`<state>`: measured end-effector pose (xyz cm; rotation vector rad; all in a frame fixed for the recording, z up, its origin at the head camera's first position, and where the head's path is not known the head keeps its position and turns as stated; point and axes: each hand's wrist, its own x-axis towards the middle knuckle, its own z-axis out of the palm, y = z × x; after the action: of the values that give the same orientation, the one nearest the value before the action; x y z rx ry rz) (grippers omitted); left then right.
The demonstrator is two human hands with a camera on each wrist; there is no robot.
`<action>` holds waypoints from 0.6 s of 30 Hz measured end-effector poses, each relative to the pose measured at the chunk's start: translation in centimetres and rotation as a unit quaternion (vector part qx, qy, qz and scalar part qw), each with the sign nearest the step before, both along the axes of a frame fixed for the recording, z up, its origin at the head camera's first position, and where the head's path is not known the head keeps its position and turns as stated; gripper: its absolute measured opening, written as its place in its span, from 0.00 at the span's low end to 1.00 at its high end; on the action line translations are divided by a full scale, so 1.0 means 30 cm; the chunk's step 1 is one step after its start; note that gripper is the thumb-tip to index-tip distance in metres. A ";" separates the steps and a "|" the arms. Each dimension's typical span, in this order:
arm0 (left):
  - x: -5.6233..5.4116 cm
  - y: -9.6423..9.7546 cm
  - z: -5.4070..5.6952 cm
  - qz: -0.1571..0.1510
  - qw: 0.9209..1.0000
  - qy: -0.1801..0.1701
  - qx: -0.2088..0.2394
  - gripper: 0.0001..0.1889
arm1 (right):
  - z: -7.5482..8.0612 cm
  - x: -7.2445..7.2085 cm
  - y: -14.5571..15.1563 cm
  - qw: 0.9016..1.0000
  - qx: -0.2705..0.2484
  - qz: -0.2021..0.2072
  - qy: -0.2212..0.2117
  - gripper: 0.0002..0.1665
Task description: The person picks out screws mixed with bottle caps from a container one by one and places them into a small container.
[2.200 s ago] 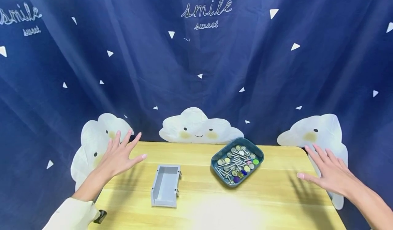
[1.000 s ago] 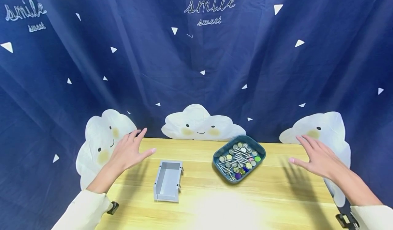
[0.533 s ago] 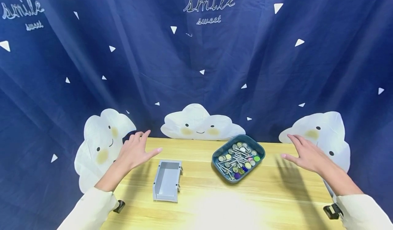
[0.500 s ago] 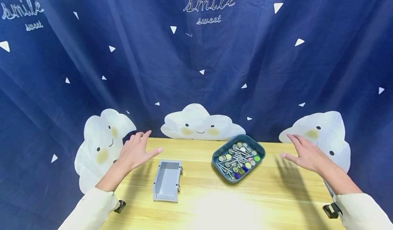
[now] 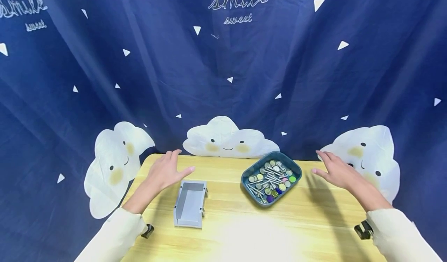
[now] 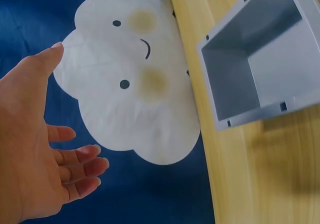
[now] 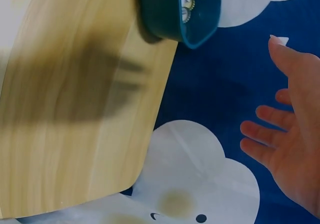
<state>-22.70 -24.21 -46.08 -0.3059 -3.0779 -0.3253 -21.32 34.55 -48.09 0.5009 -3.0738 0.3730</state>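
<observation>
My left hand [image 5: 165,173] hovers over the table's left side with nothing in it, thumb spread from loosely bent fingers. Just below and right of it stands a light grey plastic bin [image 5: 191,204], low at the front, with nothing inside. My right hand [image 5: 336,171], also holding nothing, hovers right of a dark teal tray [image 5: 285,160]. Inside that tray lie several bottle caps [image 5: 281,186] in silver, gold, green and purple, mixed with silvery nail-like metal rods [image 5: 256,192]. Both wrist views show the left hand [image 6: 35,144] and right hand [image 7: 297,139] with relaxed fingers, touching nothing.
The pale wooden table [image 5: 223,176] has a bright glare at its front middle. Behind it hangs a dark blue curtain [image 5: 167,72] printed with white clouds. A black clasp [image 5: 148,231] sits at the left cuff, another black clasp [image 5: 364,230] at the right.
Both hands have moved inward, the left one rightward and the right one leftward, and their fingers have gone from widely spread to more relaxed. The bin and tray rest where they were.
</observation>
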 end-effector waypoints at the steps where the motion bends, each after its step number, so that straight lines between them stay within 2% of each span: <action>1: -0.002 0.008 -0.002 0.000 1.000 -0.001 0.001 0.57 | -0.003 -0.006 -0.004 1.000 0.001 0.001 0.001 0.47; 9: -0.002 0.087 -0.019 -0.004 1.000 -0.004 0.011 0.52 | -0.036 -0.049 -0.032 1.000 0.017 0.000 0.004 0.41; 18: 0.002 0.186 -0.082 -0.014 1.000 -0.006 0.017 0.45 | -0.088 -0.087 -0.058 0.999 0.027 0.007 0.025 0.34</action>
<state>-22.63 -18.64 -48.54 -0.3480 -3.0787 -0.3802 -23.91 32.81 -50.73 0.5243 -3.0414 0.2750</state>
